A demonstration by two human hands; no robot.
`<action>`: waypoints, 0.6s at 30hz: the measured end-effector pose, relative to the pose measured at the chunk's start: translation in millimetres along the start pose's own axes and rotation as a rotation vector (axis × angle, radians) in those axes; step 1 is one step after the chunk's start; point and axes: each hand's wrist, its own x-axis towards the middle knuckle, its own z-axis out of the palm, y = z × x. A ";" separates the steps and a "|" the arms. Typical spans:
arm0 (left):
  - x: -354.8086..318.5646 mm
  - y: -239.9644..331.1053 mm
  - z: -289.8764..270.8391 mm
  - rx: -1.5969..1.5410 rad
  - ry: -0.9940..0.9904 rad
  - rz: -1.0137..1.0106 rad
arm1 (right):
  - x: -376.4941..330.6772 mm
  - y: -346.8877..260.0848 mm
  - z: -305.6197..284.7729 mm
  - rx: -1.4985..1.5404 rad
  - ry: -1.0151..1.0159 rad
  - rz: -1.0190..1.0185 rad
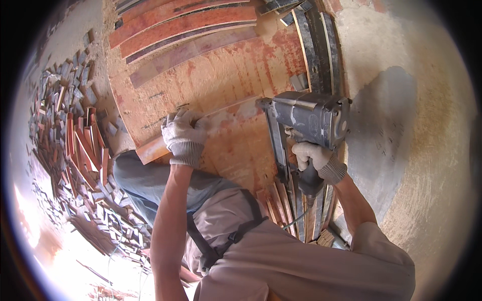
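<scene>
And the nail gun (309, 118) is gripped in the R hand (315, 161), gloved fingers wrapped round its handle, nose held at the R end of a thin wood strip (152, 150); contact can't be told. Nr the strip's L end, it's covered by the gloved L hand (184, 136), fingers half bent; whether it's pinched or just pressed can't be told. The strip's laid across a stained board (236, 163). Red strips (188, 31) are seen up top, scrap blocks (75, 85) heaped far L.
</scene>
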 end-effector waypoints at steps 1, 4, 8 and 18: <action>0.1 0.1 -0.2 0.001 -0.005 -0.001 | 0.2 -0.8 -0.4 -0.004 -0.009 0.007; 0.3 0.8 -0.5 -0.012 -0.001 0.012 | -1.1 -4.9 2.0 0.035 0.057 0.033; 1.0 1.1 0.1 -0.038 0.038 0.039 | -5.7 -10.5 7.7 0.085 0.058 0.039; 0.2 -5.2 -0.9 -0.001 0.036 0.090 | -5.2 -18.3 26.9 -0.114 -0.047 -0.021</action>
